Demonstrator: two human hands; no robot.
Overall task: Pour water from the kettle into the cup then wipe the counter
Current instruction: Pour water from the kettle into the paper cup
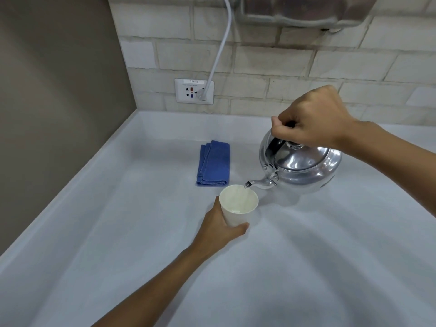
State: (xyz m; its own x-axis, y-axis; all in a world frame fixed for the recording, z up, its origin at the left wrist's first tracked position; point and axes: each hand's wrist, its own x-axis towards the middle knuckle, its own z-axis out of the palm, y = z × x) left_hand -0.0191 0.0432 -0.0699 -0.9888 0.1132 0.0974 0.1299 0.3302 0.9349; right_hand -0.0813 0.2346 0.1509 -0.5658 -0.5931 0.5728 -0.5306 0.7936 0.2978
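A shiny metal kettle (pixel 304 165) is tilted to the left above the white counter (pixel 118 220), its spout over the rim of a white paper cup (pixel 238 205). My right hand (pixel 311 116) grips the kettle's dark handle from above. A thin stream of water runs from the spout into the cup, and a little water lies at its bottom. My left hand (pixel 220 228) wraps around the lower part of the cup from the left. A folded blue cloth (pixel 213 164) lies flat on the counter just behind the cup.
A wall socket (pixel 194 91) with a white cable (pixel 220 47) plugged in sits on the tiled back wall. A brown side wall (pixel 54 102) bounds the counter on the left. A metal fixture (pixel 306 10) hangs on the wall above the kettle.
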